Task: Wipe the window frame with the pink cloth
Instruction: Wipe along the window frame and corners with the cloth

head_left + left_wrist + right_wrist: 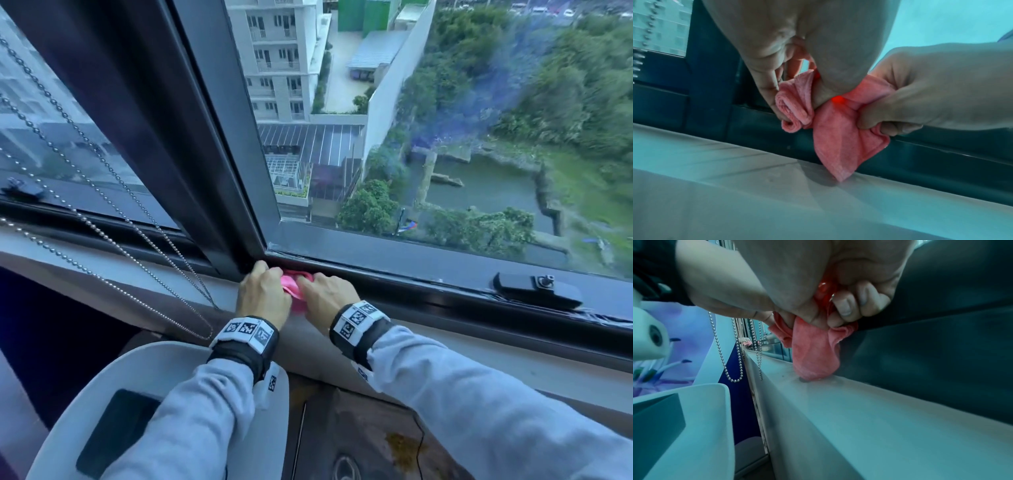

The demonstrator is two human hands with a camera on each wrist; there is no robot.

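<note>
A bunched pink cloth (293, 286) is held between both hands at the corner where the dark upright mullion meets the bottom rail of the window frame (394, 274). My left hand (262, 291) pinches the rolled left part of the cloth (795, 105). My right hand (323, 294) grips the cloth's right part with curled fingers (846, 308). A loose tail of the cloth (813, 353) hangs down and touches the pale sill (838, 402). In the left wrist view the right hand (931, 100) shows beside the cloth.
Beaded blind chains (113, 205) hang at the left of the mullion. A black window latch (537, 289) sits on the bottom rail at the right. A white chair back (102, 394) stands below the left arm, and a dark patterned surface (359, 438) lies beneath.
</note>
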